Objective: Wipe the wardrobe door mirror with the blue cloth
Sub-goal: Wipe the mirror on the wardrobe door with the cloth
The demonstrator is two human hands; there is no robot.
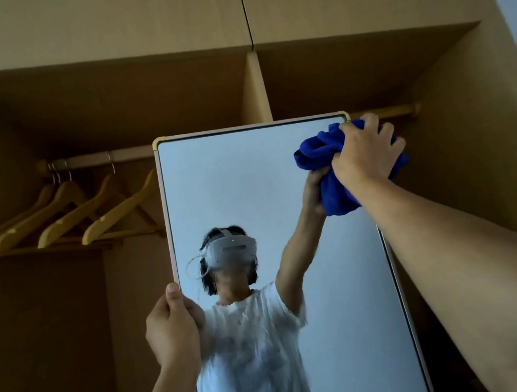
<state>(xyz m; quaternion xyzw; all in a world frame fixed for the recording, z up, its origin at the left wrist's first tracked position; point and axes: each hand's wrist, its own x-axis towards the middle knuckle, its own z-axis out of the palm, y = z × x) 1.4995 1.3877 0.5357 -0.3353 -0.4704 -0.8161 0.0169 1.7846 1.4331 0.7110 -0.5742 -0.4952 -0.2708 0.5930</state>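
- The mirror [248,180] stands on the open wardrobe door, facing the person, its glass streaked low down around the reflected shirt.
- The blue cloth [322,158] is bunched against the mirror's top right corner, half its bulk spilling past the frame edge.
- The right hand [364,153] grips the cloth, fingers [384,130] curled round the wad; a bunched wad may well smear rather than clear, and could slip off the edge and miss the glass.
- The left hand [171,328] pinches the mirror's left edge, thumb on the front; it probably steadies the door, and may leave a print there.
- Wooden hangers [61,220] hang just left; a swinging door could knock them.
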